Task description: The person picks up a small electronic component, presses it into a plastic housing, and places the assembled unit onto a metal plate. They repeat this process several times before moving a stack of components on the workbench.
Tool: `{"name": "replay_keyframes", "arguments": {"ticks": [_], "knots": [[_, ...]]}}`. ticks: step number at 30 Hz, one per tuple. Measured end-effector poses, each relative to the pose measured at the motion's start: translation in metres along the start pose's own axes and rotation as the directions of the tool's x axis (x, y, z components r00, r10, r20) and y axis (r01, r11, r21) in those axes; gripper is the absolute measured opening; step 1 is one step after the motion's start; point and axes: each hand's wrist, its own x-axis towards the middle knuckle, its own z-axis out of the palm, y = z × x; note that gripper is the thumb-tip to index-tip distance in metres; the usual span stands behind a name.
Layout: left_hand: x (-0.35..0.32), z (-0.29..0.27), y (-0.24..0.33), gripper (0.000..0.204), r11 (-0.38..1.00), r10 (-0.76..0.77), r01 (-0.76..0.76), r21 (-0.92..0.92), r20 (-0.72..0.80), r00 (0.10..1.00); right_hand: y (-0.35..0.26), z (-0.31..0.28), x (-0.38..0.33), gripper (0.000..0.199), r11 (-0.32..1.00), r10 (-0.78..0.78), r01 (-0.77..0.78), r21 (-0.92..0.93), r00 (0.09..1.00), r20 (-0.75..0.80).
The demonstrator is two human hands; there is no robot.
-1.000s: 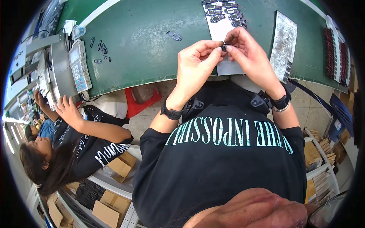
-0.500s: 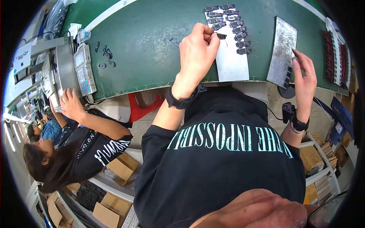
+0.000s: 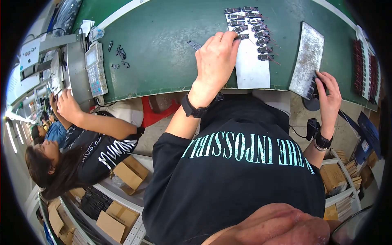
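My left hand (image 3: 216, 55) reaches over the white strip (image 3: 253, 75), fingers pinched at a small black part (image 3: 243, 36) with a grey rectangular face. This part lies at the lower end of the left column of similar parts (image 3: 240, 29); thin reddish wires trail from the right column (image 3: 265, 57). My right hand (image 3: 330, 92) is at the right edge of a scuffed metal plate (image 3: 306, 49), thumb and forefinger closed at small black blocks (image 3: 310, 87) lined along that edge. The fingers partly hide what they grip.
One loose dark part (image 3: 194, 44) lies left of my left hand. Several more (image 3: 121, 52) lie near a grey keypad device (image 3: 94, 71). Racks of dark red wired parts (image 3: 365, 69) stand at the table's right end. A co-worker (image 3: 94, 139) sits at the left.
The pinched part now lies lower on the white strip, in line with the left column. My right hand has moved down the plate's edge to the black blocks.
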Motion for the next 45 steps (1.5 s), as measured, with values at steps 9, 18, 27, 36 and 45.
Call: {"name": "replay_keyframes", "arguments": {"ticks": [9,18,27,36,45], "knots": [[-0.013,-0.05,-0.043,0.012,0.981,-0.094,0.117,0.156,-0.143,0.985,0.0,0.001,-0.004,0.016,0.999,-0.042,0.042,-0.015,0.999,0.001],[-0.018,-0.064,-0.05,0.013,0.967,-0.047,0.031,0.254,0.054,0.997,0.005,0.007,0.004,0.013,0.984,0.176,-0.175,-0.023,0.979,0.107],[-0.003,-0.065,-0.046,0.013,0.946,0.094,-0.173,0.273,0.28,0.955,-0.028,0.005,0.014,0.017,0.822,0.174,-0.128,0.555,0.984,-0.032],[-0.006,-0.059,-0.021,0.016,0.992,0.055,-0.037,-0.125,0.138,0.989,-0.075,0.048,0.013,0.022,0.533,0.023,-0.247,0.809,0.96,0.277],[-0.013,-0.015,0.037,0.026,0.28,-0.336,0.444,-0.851,0.347,0.876,-0.122,0.079,0.011,0.019,0.643,-0.011,-0.102,0.759,0.99,0.143]]}}
